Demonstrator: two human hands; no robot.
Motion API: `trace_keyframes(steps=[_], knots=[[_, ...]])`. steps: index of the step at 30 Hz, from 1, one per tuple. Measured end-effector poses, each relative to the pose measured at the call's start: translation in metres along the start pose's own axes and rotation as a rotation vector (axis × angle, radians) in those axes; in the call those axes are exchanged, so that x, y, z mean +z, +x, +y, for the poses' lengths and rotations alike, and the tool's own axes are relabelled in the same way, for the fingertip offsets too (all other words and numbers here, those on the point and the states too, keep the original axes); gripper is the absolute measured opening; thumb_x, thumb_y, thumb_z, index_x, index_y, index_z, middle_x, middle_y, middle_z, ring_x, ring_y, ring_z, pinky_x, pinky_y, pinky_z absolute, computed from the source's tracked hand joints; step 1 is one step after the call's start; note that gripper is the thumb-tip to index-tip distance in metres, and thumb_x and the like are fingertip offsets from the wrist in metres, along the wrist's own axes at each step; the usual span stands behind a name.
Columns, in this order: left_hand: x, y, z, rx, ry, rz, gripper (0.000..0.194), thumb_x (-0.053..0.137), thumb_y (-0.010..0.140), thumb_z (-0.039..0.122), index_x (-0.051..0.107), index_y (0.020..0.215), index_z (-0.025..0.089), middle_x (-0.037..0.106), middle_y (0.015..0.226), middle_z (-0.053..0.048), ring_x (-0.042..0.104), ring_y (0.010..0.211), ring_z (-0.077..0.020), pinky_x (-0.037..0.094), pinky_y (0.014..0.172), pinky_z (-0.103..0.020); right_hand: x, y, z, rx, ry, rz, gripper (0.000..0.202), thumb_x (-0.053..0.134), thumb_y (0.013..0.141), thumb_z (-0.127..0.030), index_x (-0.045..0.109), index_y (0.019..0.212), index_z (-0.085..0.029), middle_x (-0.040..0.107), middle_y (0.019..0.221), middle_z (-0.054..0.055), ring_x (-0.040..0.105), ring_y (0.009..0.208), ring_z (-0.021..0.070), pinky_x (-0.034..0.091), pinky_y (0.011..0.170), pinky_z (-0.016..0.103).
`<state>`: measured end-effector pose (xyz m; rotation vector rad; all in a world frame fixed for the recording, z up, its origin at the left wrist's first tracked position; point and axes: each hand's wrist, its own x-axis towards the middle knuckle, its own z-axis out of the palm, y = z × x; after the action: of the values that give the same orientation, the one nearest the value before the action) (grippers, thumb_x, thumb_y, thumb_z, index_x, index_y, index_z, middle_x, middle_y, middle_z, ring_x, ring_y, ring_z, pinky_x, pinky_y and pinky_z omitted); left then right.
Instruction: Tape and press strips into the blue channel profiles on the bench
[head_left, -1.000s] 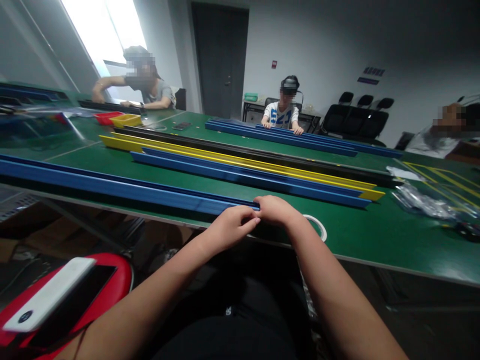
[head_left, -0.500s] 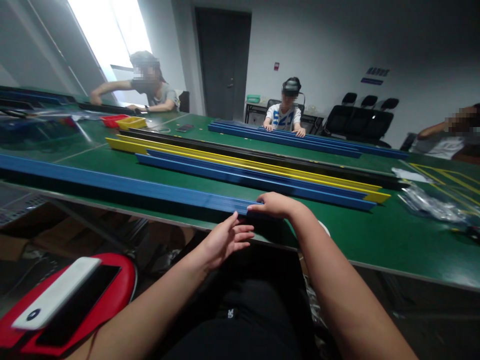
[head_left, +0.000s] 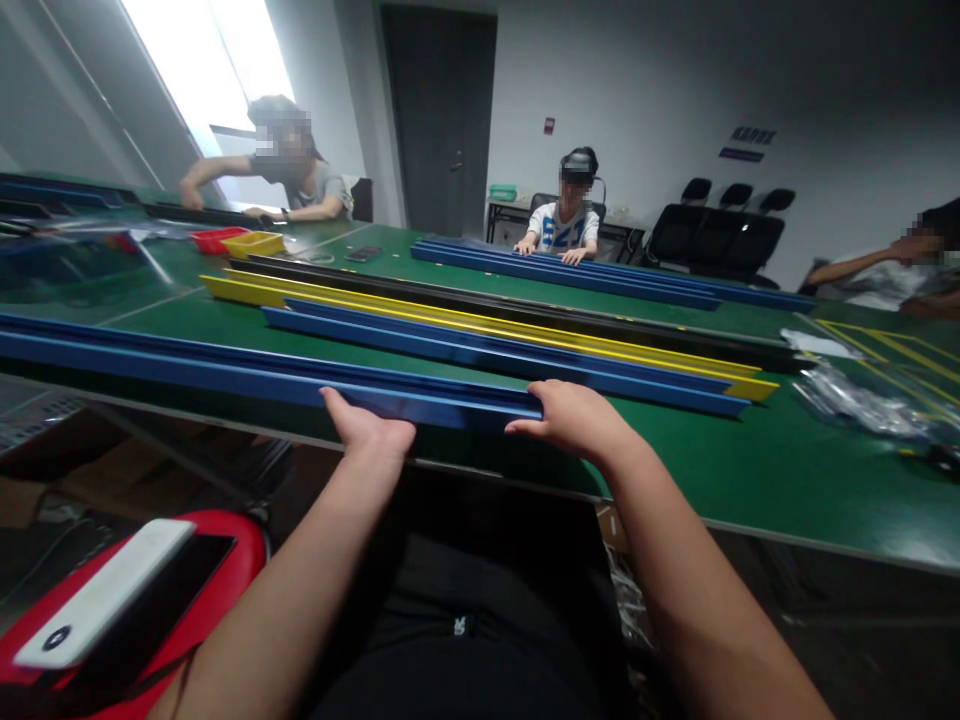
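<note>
A long blue channel profile (head_left: 225,372) lies along the near edge of the green table, its open groove showing on top. My right hand (head_left: 562,415) grips its right end, thumb on the near side and fingers over the end. Under the profile's near side is my left hand (head_left: 367,425), its thumb up against the front face and its fingers hidden beneath or behind the profile. Beyond it lie a shorter blue profile pair (head_left: 510,362), a yellow profile pair (head_left: 480,328) and black profiles (head_left: 420,290).
Across the green table (head_left: 750,480), a person (head_left: 566,225) touches more blue profiles (head_left: 562,272). Other people sit at left and right. Red (head_left: 217,240) and yellow (head_left: 253,244) trays stand back left; clear plastic bags (head_left: 862,405) lie right. A red stool (head_left: 240,560) is near left.
The near blue profile has turned so its groove now shows. My left hand has moved left along it and now touches its near side. My right hand still holds the end.
</note>
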<state>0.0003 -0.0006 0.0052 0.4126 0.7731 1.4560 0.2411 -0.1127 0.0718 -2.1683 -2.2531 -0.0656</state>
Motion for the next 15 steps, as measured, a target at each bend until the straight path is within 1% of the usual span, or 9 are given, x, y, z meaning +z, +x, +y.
trace_keyframes(steps=[1, 3, 7, 10, 13, 15], knots=[[-0.001, -0.001, 0.001, -0.002, 0.026, 0.023, 0.075, 0.01, 0.091, 0.073, 0.055, 0.133, 0.029, 0.062, 0.132, -0.005, 0.061, 0.118, -0.0234, 0.055, 0.087, -0.046, 0.001, -0.008, -0.003, 0.001, -0.023, 0.025, 0.079, 0.041, 0.079, -0.083, 0.061, 0.12, -0.019, 0.068, 0.11, 0.014, 0.063, 0.101, 0.0281, 0.046, 0.083, 0.035], [-0.003, -0.006, -0.001, 0.025, 0.037, 0.036, 0.076, 0.013, 0.089, 0.075, 0.057, 0.132, 0.031, 0.065, 0.127, -0.005, 0.062, 0.117, -0.0233, 0.056, 0.086, -0.045, 0.003, -0.026, -0.009, 0.01, -0.059, 0.061, 0.078, 0.038, 0.081, -0.083, 0.061, 0.116, -0.017, 0.067, 0.106, 0.014, 0.062, 0.099, 0.0284, 0.045, 0.082, 0.037], [-0.003, -0.021, -0.008, 0.076, -0.077, 0.026, 0.069, 0.03, 0.086, 0.077, 0.062, 0.128, 0.032, 0.067, 0.122, -0.004, 0.063, 0.115, -0.0238, 0.057, 0.09, -0.041, 0.015, -0.058, -0.018, 0.052, -0.093, 0.137, 0.081, 0.033, 0.082, -0.082, 0.058, 0.12, -0.015, 0.064, 0.104, 0.016, 0.06, 0.096, 0.0296, 0.045, 0.083, 0.041], [0.002, -0.03, -0.007, 0.12, -0.151, 0.01, 0.065, 0.037, 0.087, 0.075, 0.064, 0.124, 0.029, 0.069, 0.119, -0.004, 0.064, 0.113, -0.0237, 0.057, 0.09, -0.039, 0.035, -0.079, -0.025, 0.087, -0.08, 0.205, 0.081, 0.033, 0.084, -0.08, 0.057, 0.122, -0.013, 0.063, 0.106, 0.018, 0.058, 0.099, 0.0311, 0.044, 0.086, 0.043], [0.011, -0.04, 0.001, 0.142, -0.147, -0.072, 0.074, 0.034, 0.084, 0.081, 0.066, 0.115, 0.022, 0.071, 0.109, -0.008, 0.067, 0.106, -0.0246, 0.059, 0.087, -0.039, 0.06, -0.097, -0.036, 0.145, -0.051, 0.304, 0.08, 0.04, 0.084, -0.077, 0.053, 0.127, -0.01, 0.061, 0.112, 0.02, 0.055, 0.104, 0.0325, 0.043, 0.09, 0.044], [0.02, -0.05, 0.01, 0.162, -0.127, -0.125, 0.076, 0.034, 0.083, 0.082, 0.067, 0.11, 0.019, 0.072, 0.102, -0.01, 0.068, 0.103, -0.025, 0.06, 0.085, -0.039, 0.077, -0.106, -0.048, 0.182, -0.05, 0.404, 0.076, 0.046, 0.087, -0.068, 0.047, 0.134, -0.007, 0.058, 0.119, 0.023, 0.052, 0.11, 0.0347, 0.041, 0.094, 0.047]])
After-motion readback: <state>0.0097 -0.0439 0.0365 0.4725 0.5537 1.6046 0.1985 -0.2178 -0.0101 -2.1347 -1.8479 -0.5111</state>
